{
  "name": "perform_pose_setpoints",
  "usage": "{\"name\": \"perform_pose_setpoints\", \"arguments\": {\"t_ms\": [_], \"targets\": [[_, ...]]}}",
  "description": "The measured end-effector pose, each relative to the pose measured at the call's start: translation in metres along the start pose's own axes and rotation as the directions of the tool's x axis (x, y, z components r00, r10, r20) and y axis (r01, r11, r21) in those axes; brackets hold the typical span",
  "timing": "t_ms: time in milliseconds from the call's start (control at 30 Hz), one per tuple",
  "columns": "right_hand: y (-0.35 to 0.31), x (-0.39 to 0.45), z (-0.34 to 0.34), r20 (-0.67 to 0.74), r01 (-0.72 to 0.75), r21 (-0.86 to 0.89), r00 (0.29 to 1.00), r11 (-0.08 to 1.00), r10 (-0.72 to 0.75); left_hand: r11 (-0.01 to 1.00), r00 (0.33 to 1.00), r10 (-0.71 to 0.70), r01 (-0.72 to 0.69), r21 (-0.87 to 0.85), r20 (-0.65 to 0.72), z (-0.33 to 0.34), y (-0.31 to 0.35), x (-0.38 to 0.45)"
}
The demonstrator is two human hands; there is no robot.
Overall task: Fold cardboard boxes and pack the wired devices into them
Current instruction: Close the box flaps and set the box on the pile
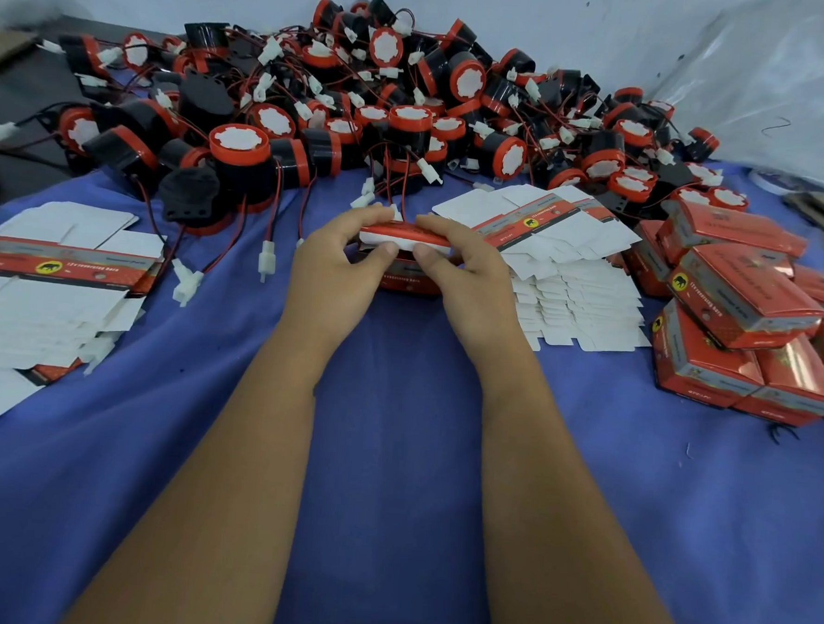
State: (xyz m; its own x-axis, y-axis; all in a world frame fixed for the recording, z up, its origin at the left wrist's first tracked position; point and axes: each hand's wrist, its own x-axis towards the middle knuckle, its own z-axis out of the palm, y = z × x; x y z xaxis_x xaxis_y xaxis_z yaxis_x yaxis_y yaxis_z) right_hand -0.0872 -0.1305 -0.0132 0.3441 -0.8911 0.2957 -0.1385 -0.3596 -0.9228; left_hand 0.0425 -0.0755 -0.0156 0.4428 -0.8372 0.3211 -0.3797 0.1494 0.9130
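I have one view only, from the head camera, looking forward and down across the bench (pixel 391 455). It sits close: both forearms run up from the lower edge to mid-frame. The wide lens bends the edges, and the wall (pixel 611 25) fills the top of the frame.

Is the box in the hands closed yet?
Not yet: device sits atop the box, held by left hand and right hand.

blue cloth (pixel 391 455) covers table | white sheet (pixel 706 50) hangs behind
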Motion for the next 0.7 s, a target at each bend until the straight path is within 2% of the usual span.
{"name": "perform_pose_setpoints", "arguments": {"t_ms": [233, 400, 533, 700], "targets": [[-0.0006, -0.0031, 0.0021, -0.043, 0.024, -0.076, 0.999, 0.997, -0.028, 0.994, 0.999, -0.029, 0.028, -0.110, -0.013, -0.0012, -0.0047, 0.0043], [-0.0009, -0.0019, 0.0021, -0.083, -0.047, 0.017, 0.995, 0.999, 0.048, 0.982, 0.999, -0.052, 0.050, -0.181, -0.007, -0.0028, -0.0038, 0.0043], [-0.0014, -0.0019, 0.0019, -0.088, -0.080, 0.026, 0.993, 0.996, 0.082, 0.967, 0.995, -0.098, 0.095, -0.236, 0.000, -0.0031, -0.0034, 0.0050], [-0.0017, -0.0013, 0.0015, -0.124, -0.066, -0.051, 0.991, 0.997, 0.059, 0.967, 0.994, -0.110, 0.110, -0.231, 0.011, -0.0017, -0.0031, 0.0044]]}}
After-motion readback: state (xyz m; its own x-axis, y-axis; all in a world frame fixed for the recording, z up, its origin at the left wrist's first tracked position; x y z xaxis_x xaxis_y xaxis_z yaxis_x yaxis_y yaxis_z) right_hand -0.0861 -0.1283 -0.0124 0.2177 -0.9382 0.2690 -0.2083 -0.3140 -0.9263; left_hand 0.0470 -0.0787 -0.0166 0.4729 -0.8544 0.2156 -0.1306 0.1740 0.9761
